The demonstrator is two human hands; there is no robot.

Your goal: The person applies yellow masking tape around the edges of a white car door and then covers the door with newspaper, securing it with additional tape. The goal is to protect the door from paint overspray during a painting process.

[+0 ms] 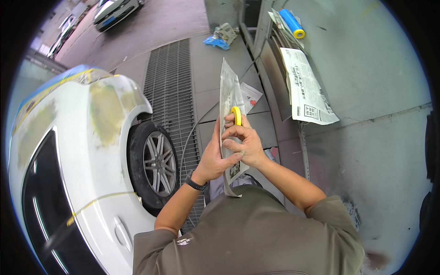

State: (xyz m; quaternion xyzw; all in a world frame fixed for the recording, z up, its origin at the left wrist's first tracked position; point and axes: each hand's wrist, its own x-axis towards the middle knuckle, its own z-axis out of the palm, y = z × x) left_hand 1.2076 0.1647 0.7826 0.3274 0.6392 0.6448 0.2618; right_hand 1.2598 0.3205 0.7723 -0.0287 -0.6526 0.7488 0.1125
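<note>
Newspaper sheet (228,94), thin, floppy and easily torn, stands upright before your chest beside the white car (91,151), your left hand (211,158) clamped on its lower edge, your right hand (243,144) pinching the yellow tape roll (236,115) against it.

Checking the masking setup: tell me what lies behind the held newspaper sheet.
Behind the newspaper sheet show the floor grate and grey paving. Left hand backs it; right hand pinches the yellow tape roll. The rest is hidden.
</note>
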